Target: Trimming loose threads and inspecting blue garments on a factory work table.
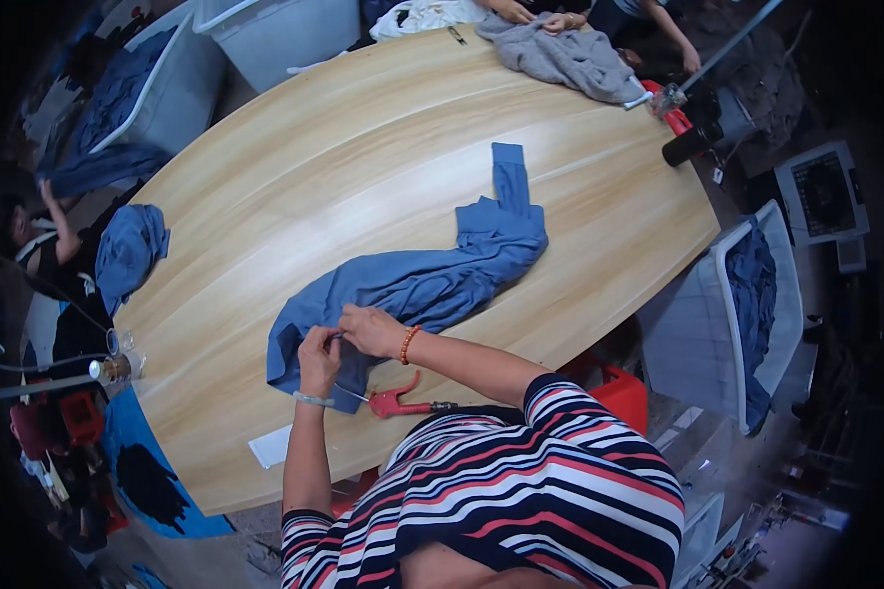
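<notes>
A blue garment [432, 280] lies stretched across the wooden table [344, 157], one sleeve pointing away from me. My left hand [317, 359] pinches the near edge of the garment. My right hand [370, 329], with an orange bead bracelet at the wrist, grips the same edge right beside it. A red tagging gun [395, 402] lies on the table just below my hands, touching the fabric's edge.
Across the table another person's hands hold a grey garment [565, 54]. A blue garment [128, 245] hangs over the left edge. White bins [732, 314] with blue clothes stand right and far left. A white slip [270, 447] lies near the front edge.
</notes>
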`<state>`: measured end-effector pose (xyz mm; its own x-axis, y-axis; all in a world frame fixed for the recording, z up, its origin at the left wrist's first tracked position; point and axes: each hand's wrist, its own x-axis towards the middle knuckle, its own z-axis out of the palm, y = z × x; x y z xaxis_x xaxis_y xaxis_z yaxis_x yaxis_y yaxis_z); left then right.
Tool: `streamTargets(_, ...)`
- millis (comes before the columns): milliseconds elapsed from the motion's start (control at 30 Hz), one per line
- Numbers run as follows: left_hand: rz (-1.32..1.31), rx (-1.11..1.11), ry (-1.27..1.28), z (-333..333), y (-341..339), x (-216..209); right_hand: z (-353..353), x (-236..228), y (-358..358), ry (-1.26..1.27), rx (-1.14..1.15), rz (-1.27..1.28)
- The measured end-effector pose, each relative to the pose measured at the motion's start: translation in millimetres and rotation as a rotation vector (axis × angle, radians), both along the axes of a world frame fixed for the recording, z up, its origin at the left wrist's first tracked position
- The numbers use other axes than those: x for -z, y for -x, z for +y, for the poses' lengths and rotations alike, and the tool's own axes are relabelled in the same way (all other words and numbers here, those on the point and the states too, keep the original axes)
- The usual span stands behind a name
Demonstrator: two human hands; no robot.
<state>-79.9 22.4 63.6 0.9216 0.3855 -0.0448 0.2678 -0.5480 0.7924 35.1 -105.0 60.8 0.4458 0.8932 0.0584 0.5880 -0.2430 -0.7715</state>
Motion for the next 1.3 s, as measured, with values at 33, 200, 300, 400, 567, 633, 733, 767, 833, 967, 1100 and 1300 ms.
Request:
streamTargets(33, -0.044, 0.022, -0.143, -2.6, -1.5, -2.0, -0.4, 0.9, 0.4, -0.035, 0.011, -0.006)
streamTargets(200, -0.148, 0.085, -0.490, -10.5, -13.9, -16.6, 5.1, -9.3, -10.8, -0.001, 0.053, 0.205)
streamTargets(300, -0.146, 0.132, -0.558, -7.1, -21.8, -15.2, 6.6, -9.8, -22.9, 0.090, -0.048, 0.450)
streamTargets(400, -0.176, 0.060, -0.552, -9.4, -21.0, -27.0, 7.7, -12.1, -28.4, 0.077, -0.060, 0.820)
streamTargets(567, -0.237, -0.252, -0.006, -35.4, -13.5, -65.7, -3.5, -32.0, -46.0, 0.107, 0.032, 0.957)
streamTargets(633, -0.232, -0.226, 0.101, -42.6, -2.7, -57.9, -3.8, -40.2, -50.2, 0.102, 0.039, 1.021)
streamTargets(733, -0.168, -0.161, 0.137, -50.9, 1.2, -38.6, 0.7, -53.8, -49.3, 0.079, 0.048, 1.037)
streamTargets(767, -0.168, -0.170, 0.134, -54.2, 1.7, -33.2, 2.1, -57.0, -48.6, 0.078, 0.037, 1.048)
streamTargets(833, -0.146, -0.256, 0.132, -66.6, -3.2, -35.8, 3.2, -65.6, -47.2, 0.073, 0.051, 1.020)
streamTargets(967, -0.161, -0.358, 0.285, -73.8, -11.3, -33.6, 2.7, -65.3, -44.5, 0.021, 0.109, 0.674)
streamTargets(1100, -0.166, -0.192, 0.743, -56.9, 2.2, -38.5, -1.4, -62.5, -45.1, -0.080, 0.163, 0.114)
streamTargets(1300, -0.190, -0.243, 0.820, -44.3, 0.8, -65.4, -1.7, -63.0, -44.0, -0.028, 0.135, 0.268)
